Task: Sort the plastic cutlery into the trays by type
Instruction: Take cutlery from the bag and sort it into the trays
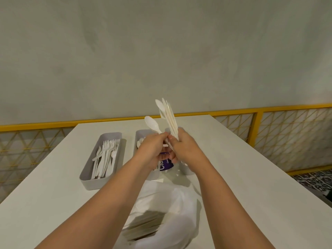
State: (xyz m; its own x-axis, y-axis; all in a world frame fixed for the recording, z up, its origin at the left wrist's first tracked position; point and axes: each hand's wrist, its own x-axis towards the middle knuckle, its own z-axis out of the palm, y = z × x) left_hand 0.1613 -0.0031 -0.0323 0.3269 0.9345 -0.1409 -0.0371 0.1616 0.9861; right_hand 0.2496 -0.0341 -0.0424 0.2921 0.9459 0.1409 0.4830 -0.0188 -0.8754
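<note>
- White plastic cutlery bundle (169,119) stands upright in the right hand (186,148), gripped round its handles, raised over the table (233,159).
- Left hand (152,150) pinches one spoon (151,124) beside the bundle.
- Forks (106,157) lie in the left tray (86,180).

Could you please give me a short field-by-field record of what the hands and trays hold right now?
left hand: pinches a single spoon, bowl up
right hand: holds a bundle of cutlery upright above the trays
left tray: holds forks
middle tray: mostly hidden behind the left hand
plastic bag: on the table, nearest the person; blurred pale pieces inside
</note>
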